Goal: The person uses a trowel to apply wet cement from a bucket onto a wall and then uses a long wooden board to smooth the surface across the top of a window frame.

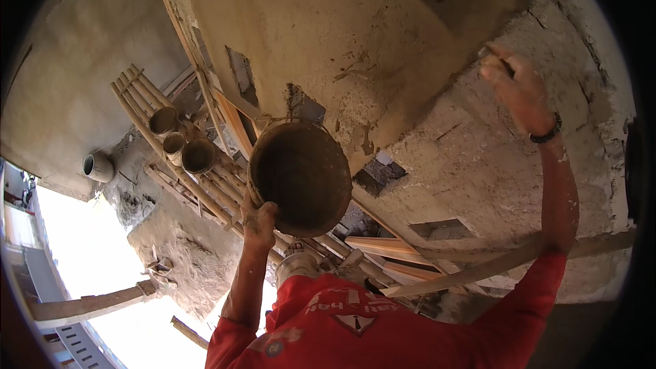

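Left hand [258, 224]: it's gripping the bucket [304, 171] by the lower-left side of its rim, fingers clamping on the edge.
Bucket: so this one's sitting out in front of the red shirt [396, 338], about mid-view, with its round mouth facing up at the camera. Brownish muck is coating the inside; can't tell how full it's running.
Right hand [521, 89]: reaching way out to the upper right, right by the wall [471, 157]. The fingers are curling in, clamping on a small tool [508, 66]. It's all blurring a bit, so I can't tell what kind, or whether it's touching the wall.
Wrist: a dark band [545, 130] is circling the right one.
Wall: smooth brown plaster [410, 68] is covering the part left of the right hand, while the rough, paler stuff is showing below and to the right. A few holes, like this squarish hole [380, 173], are breaking it up.
Off to the left: three pots [198, 156] are standing close together by some bamboo poles [222, 213], and a paler pail [100, 168] is leaning over farther left.
Bottom left: bright light [85, 246] is blowing out the ground.
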